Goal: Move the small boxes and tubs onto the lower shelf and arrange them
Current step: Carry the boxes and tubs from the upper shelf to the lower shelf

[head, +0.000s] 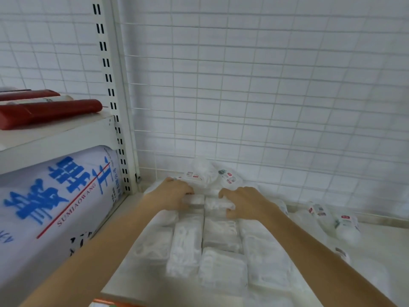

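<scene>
White shelf [376, 244], wire-grid back [265, 85]

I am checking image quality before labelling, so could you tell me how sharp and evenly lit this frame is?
Head view: soft blur throughout; the small boxes wash out, white on the white lower shelf, edges hard to separate. The wire grid bows from wide-angle distortion. Lighting flat, shadows faint. Left hand and right hand are readable.

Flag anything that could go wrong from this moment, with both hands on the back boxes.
1. The left hand and right hand each hold a small clear box; pushing back could knock over the tubs piled by the wire grid.
2. Forearms cross the arranged boxes and might disturb the rows.
</scene>
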{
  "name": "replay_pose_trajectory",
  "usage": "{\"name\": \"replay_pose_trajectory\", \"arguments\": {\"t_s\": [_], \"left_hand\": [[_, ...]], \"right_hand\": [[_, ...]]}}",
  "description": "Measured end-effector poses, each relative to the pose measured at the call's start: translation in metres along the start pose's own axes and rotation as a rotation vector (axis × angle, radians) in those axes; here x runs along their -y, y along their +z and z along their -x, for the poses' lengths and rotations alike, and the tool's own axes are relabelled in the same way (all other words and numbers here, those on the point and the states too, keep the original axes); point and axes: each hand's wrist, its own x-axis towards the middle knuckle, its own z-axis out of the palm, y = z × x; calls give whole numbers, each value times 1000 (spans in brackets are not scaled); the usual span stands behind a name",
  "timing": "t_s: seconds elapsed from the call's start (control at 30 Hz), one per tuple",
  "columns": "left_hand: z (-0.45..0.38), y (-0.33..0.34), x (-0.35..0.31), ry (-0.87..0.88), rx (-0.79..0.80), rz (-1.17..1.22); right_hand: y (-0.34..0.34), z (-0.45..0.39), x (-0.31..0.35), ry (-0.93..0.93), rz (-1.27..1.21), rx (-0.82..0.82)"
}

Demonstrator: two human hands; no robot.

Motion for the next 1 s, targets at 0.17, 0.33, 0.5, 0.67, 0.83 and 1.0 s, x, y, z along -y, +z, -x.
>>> {"name": "replay_pose_trajectory", "arguments": {"t_s": [0.17,0.33,0.5,0.67,0.83,1.0], "left_hand": [[10,-6,1,-12,-120,154],[29,-22,4,-137,-103,594],[63,-31,6,-210,-99,922],[101,-24,16,-246,-72,950],[122,-20,17,-271,-96,726],[133,-13,10,-308,-47,676]], "right_hand": [[3,-4,1,0,-44,90],[4,-9,3,-8,47,129],[4,-12,3,-29,146,101],[-2,-4,5,-37,17,26],[-17,11,14,42,-424,-115],[-28,19,44,83,-1189,-36]]}}
